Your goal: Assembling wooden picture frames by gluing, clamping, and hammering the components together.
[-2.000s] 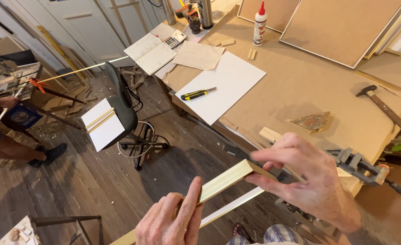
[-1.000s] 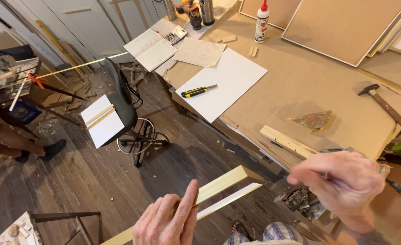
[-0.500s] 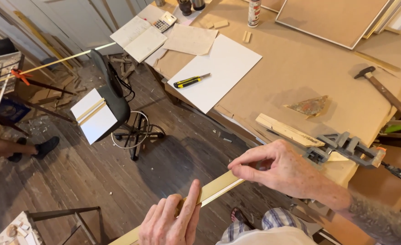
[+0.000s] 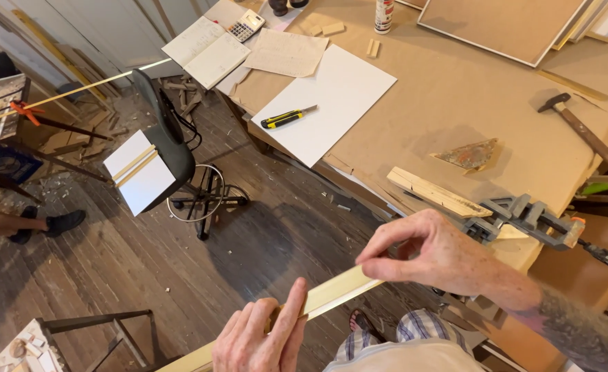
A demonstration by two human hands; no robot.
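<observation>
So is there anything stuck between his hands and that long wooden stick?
No, nothing visible. The left hand grips the pale wooden strip directly, and the right hand pinches its far end with bare fingers. Only the floor lies below.

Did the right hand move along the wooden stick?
Yes. The right hand slid down the wooden strip toward the left hand, away from the clamp.

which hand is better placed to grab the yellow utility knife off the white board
Probably the right hand: it only pinches the far end of the wood strip and sits nearer the table, where the utility knife lies. The left hand grips the strip lower, farther from it.
</observation>
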